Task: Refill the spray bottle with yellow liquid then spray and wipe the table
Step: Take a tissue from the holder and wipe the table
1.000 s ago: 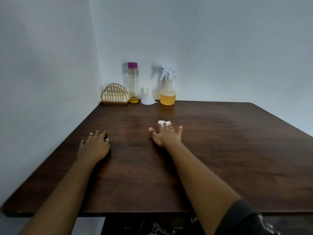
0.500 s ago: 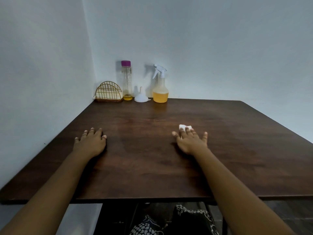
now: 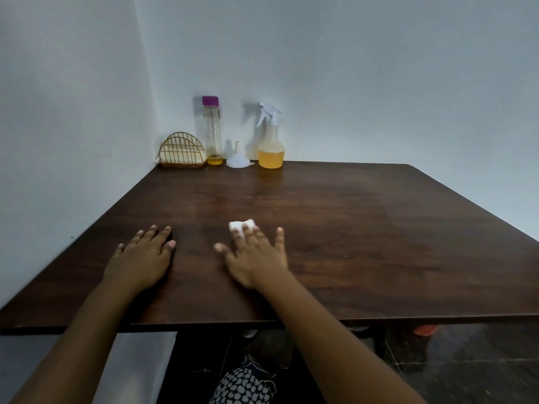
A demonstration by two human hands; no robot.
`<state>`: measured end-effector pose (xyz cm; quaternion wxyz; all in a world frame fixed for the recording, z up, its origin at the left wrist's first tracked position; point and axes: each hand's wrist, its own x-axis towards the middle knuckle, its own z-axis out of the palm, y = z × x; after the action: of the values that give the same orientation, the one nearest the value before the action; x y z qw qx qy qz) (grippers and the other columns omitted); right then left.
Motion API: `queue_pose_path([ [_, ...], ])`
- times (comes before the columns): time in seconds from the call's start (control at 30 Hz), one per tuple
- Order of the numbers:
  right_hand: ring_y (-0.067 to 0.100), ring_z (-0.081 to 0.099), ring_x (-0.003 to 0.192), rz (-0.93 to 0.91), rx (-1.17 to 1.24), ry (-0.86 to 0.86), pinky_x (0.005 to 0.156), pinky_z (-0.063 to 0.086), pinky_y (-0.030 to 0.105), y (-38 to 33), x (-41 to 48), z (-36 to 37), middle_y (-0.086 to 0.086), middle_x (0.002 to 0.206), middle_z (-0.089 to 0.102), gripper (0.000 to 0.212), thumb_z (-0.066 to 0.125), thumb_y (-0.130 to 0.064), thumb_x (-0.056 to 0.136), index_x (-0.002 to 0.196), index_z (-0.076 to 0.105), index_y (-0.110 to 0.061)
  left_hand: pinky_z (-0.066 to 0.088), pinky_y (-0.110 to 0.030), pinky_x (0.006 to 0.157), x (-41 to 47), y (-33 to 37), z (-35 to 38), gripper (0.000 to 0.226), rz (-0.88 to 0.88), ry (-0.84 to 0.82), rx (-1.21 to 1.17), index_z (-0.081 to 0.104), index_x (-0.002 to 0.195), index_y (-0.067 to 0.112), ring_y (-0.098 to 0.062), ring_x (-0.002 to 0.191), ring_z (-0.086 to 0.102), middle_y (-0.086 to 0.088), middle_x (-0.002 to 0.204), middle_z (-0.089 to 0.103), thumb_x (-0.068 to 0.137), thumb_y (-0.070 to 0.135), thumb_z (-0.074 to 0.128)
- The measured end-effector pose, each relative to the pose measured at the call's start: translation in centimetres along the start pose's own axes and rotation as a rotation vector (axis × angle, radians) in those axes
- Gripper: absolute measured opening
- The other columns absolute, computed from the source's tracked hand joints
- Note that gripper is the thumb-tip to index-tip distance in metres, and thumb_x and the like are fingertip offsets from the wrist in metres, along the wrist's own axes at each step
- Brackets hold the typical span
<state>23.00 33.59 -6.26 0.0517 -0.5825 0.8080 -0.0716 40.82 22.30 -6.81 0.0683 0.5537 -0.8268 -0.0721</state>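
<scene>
Head view: spray bottle (image 3: 270, 147), part full of yellow liquid, upright at back edge of bench (image 3: 364, 228). Funnel (image 3: 238, 159), purple-capped bottle (image 3: 213, 132) and wire rack (image 3: 182, 151) to its left. Right hand (image 3: 256, 258) flat, straight fingers pressing white wad (image 3: 236, 225) on bench. Left hand (image 3: 143, 258) flat, fingers spread, holding nothing.

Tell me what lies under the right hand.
A small white tissue lies under the fingers of the right hand, pressed on the brown table. Only its far end shows past the fingertips; the rest is covered by the fingers.
</scene>
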Motion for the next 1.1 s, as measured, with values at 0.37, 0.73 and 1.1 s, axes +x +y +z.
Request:
queue_pose_path([
  [0.37,0.016,-0.010,0.145,0.466,-0.006,0.046,0.110,-0.017,0.052,10.8,-5.2,-2.4,0.002,0.158,-0.006,0.079,0.003,-0.069,0.088,0.149,-0.005,-0.020,0.006,-0.045,0.116,-0.7,0.8,0.1,0.054,-0.021,-0.003,0.012,0.009,0.150,0.033,-0.018,0.147,0.004,0.004,0.160,0.004,0.099,0.048,0.015],
  [0.73,0.013,-0.013,0.144,-0.014,0.041,0.032,0.100,-0.032,0.048,-3.1,-3.5,0.9,-0.003,0.159,-0.004,0.075,0.007,-0.066,0.090,0.150,0.000,-0.022,0.010,-0.046,0.115,-0.4,0.3,0.1,0.048,-0.001,0.037,-0.089,0.025,0.148,0.031,-0.017,0.146,0.012,0.006,0.159,0.015,0.101,0.038,0.028],
  [1.1,0.012,-0.007,0.145,0.621,-0.018,0.043,0.111,-0.015,0.054,19.1,-11.9,-3.8,-0.006,0.158,-0.005,0.079,-0.001,-0.069,0.085,0.150,-0.002,-0.024,0.010,-0.050,0.115,0.4,0.0,0.8,0.050,-0.008,0.018,-0.015,0.019,0.149,0.031,-0.019,0.146,0.010,0.005,0.159,0.012,0.100,0.041,0.021],
])
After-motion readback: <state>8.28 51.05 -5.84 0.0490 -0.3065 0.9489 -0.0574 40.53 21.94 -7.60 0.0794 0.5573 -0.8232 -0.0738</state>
